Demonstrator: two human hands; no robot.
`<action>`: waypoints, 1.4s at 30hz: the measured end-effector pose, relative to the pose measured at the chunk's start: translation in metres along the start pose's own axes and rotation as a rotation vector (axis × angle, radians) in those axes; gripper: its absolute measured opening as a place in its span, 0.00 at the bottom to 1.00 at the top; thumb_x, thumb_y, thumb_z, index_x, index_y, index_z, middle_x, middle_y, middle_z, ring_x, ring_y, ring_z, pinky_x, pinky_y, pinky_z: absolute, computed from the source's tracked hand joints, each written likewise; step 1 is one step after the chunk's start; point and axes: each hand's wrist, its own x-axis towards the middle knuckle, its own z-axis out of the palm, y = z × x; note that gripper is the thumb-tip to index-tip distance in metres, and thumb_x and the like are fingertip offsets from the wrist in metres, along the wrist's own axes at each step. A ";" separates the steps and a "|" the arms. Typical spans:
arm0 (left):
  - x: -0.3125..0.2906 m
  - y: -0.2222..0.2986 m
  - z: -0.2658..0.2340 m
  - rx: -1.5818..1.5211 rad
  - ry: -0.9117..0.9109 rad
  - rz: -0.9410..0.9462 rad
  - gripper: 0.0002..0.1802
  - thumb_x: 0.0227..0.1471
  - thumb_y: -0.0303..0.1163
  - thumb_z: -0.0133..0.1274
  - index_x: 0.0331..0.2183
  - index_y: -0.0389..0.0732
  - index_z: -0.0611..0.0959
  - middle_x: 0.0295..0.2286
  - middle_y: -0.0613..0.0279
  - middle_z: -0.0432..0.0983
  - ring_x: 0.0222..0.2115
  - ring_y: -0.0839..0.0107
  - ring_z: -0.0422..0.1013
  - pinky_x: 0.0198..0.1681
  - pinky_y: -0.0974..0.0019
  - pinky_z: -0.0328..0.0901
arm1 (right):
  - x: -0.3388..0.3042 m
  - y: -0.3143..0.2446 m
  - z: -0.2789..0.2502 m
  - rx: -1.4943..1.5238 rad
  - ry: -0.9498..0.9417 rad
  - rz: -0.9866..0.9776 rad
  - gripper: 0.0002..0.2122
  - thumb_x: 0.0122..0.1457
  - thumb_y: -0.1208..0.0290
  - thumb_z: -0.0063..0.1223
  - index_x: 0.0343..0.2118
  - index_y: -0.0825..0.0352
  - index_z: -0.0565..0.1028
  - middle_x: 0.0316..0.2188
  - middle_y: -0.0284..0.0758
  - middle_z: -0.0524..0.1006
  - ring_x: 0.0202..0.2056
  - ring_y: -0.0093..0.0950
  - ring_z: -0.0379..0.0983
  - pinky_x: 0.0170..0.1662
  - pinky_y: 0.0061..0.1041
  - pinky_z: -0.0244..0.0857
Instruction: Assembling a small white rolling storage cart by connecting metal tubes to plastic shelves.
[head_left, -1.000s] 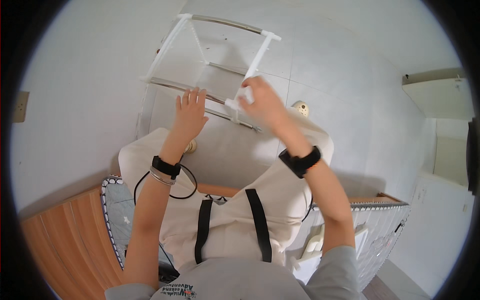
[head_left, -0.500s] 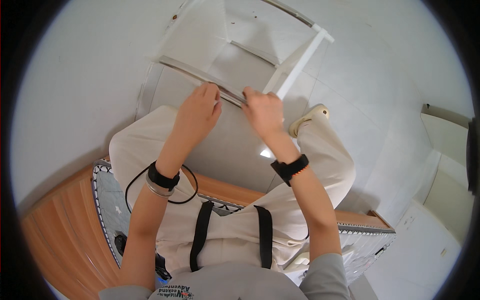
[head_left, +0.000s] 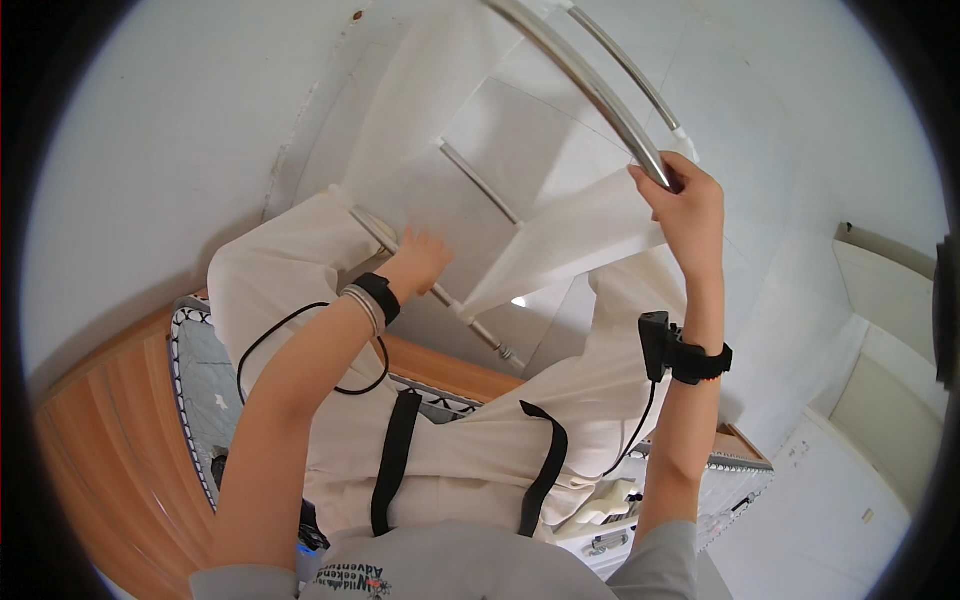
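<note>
A white rack (head_left: 580, 225) with thin panels and silvery metal tubes stands tilted between my legs. My right hand (head_left: 692, 205) is closed around the end of a thick metal tube (head_left: 600, 95) that runs up toward the top edge. My left hand (head_left: 420, 262) lies over the near, lower tube (head_left: 483, 338), its fingers stretched out and blurred. Whether they touch the tube or a panel I cannot tell. Another short tube (head_left: 480, 182) crosses the rack's middle, and one more tube (head_left: 625, 65) shows at the far right.
A white wall (head_left: 150, 150) rises close on the left. Behind my legs runs a wooden ledge (head_left: 450, 368) with a patterned mat (head_left: 205, 385). A white cabinet (head_left: 840, 500) stands at the right. A black cable (head_left: 245, 365) loops by my left wrist.
The rack has tipped toward me, its near tube now lower. My right hand has moved right and up onto the thick tube. My left hand has dropped lower, its fingers now stretched out.
</note>
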 end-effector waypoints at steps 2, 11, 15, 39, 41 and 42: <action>0.001 0.005 0.013 0.001 -0.093 0.015 0.32 0.37 0.36 0.62 0.48 0.44 0.71 0.50 0.52 0.63 0.51 0.52 0.59 0.51 0.37 0.50 | -0.001 0.008 -0.007 0.128 0.007 0.066 0.12 0.47 0.65 0.59 0.28 0.71 0.76 0.13 0.29 0.68 0.14 0.17 0.60 0.21 0.19 0.56; 0.005 -0.030 0.028 -0.143 -0.238 -0.093 0.25 0.38 0.47 0.62 0.38 0.44 0.79 0.35 0.62 0.76 0.40 0.63 0.70 0.46 0.52 0.56 | 0.024 0.043 0.006 0.225 0.050 0.077 0.12 0.48 0.64 0.58 0.26 0.70 0.75 0.12 0.29 0.66 0.15 0.17 0.61 0.21 0.19 0.56; 0.004 -0.054 0.027 -0.194 -0.179 -0.076 0.23 0.37 0.53 0.59 0.26 0.42 0.84 0.26 0.58 0.78 0.36 0.64 0.72 0.45 0.63 0.56 | 0.052 0.056 0.024 0.075 0.088 0.021 0.13 0.49 0.61 0.58 0.27 0.68 0.75 0.12 0.31 0.68 0.14 0.22 0.63 0.21 0.22 0.57; 0.049 -0.093 -0.018 -0.507 0.097 0.024 0.28 0.33 0.57 0.58 0.24 0.39 0.83 0.22 0.56 0.76 0.29 0.61 0.68 0.47 0.61 0.51 | 0.047 0.081 0.071 0.109 0.131 -0.210 0.05 0.50 0.77 0.49 0.31 0.67 0.73 0.36 0.40 0.71 0.37 0.37 0.70 0.38 0.30 0.64; 0.065 -0.085 -0.041 -0.500 0.104 0.034 0.28 0.34 0.58 0.57 0.23 0.39 0.83 0.20 0.56 0.75 0.28 0.61 0.68 0.46 0.62 0.51 | 0.028 0.083 0.073 0.079 0.052 -0.166 0.04 0.51 0.77 0.49 0.30 0.68 0.73 0.32 0.40 0.72 0.35 0.37 0.70 0.38 0.31 0.64; 0.069 -0.084 -0.050 -0.493 0.109 0.021 0.26 0.36 0.58 0.56 0.22 0.41 0.82 0.18 0.58 0.73 0.27 0.62 0.67 0.45 0.62 0.51 | 0.019 0.085 0.080 0.102 0.026 -0.149 0.05 0.51 0.75 0.49 0.30 0.69 0.73 0.32 0.40 0.72 0.34 0.38 0.70 0.37 0.31 0.64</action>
